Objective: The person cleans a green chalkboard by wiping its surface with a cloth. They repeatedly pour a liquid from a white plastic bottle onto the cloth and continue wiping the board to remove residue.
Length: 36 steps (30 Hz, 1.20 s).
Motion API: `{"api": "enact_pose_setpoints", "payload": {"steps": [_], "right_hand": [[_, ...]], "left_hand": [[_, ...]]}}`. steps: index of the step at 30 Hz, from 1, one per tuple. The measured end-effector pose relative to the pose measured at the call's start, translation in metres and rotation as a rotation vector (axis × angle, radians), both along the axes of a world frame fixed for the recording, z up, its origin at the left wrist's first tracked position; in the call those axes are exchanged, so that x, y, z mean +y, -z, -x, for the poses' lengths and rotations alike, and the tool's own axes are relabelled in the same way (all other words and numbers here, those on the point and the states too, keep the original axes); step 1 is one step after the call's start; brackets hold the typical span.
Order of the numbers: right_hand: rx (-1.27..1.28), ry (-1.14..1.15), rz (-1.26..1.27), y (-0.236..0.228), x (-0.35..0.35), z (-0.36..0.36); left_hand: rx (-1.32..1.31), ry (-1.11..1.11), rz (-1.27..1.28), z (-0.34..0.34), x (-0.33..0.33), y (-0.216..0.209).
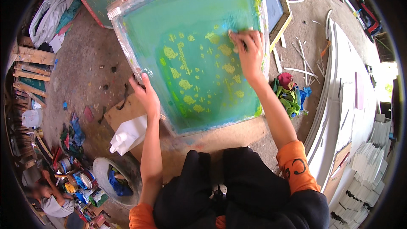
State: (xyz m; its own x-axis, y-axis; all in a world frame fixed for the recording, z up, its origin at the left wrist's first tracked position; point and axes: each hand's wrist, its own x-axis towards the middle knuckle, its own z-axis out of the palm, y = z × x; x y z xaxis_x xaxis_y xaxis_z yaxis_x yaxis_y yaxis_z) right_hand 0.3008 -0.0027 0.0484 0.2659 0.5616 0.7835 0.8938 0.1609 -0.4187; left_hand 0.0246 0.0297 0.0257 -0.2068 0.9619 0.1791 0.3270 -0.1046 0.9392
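The green screen (193,59), a mesh stretched in a tape-wrapped frame, is set over the brown board (248,132), with a strip of the board showing past its near edge; it is probably light for its breadth, stiff along the rails but springy and easily torn across the mesh, and slick wherever it is damp; the side rails look the surest place to take hold; the white jug (129,135) sits at the board's left corner, near the left forearm; the left hand (148,96) grasps the screen's left rail, thumb over the top and fingers at the outer side, slightly spread; the right hand (250,53) is bent at the knuckles near the screen's far right corner, fingers gathered around a small pale wad (230,35), mostly hidden, touching the mesh.
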Motion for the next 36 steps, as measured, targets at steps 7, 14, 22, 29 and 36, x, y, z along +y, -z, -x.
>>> {"api": "enact_pose_setpoints", "payload": {"steps": [7, 14, 22, 29, 36], "right_hand": [[-0.029, 0.138, -0.03, -0.013, 0.023, -0.004], [-0.137, 0.17, 0.076, -0.005, 0.004, -0.007], [-0.204, 0.165, 0.15, -0.001, -0.013, -0.013], [-0.272, 0.182, 0.066, -0.014, 0.02, -0.007], [-0.313, 0.128, 0.071, -0.011, 0.009, -0.019]], "left_hand": [[0.012, 0.025, 0.053, -0.002, 0.0, 0.001], [0.028, 0.007, -0.005, 0.0, 0.0, 0.0], [0.013, -0.021, -0.006, -0.001, 0.001, 0.001], [-0.015, -0.008, -0.011, 0.0, 0.002, 0.005], [-0.008, 0.024, 0.061, -0.004, 0.0, -0.001]]}}
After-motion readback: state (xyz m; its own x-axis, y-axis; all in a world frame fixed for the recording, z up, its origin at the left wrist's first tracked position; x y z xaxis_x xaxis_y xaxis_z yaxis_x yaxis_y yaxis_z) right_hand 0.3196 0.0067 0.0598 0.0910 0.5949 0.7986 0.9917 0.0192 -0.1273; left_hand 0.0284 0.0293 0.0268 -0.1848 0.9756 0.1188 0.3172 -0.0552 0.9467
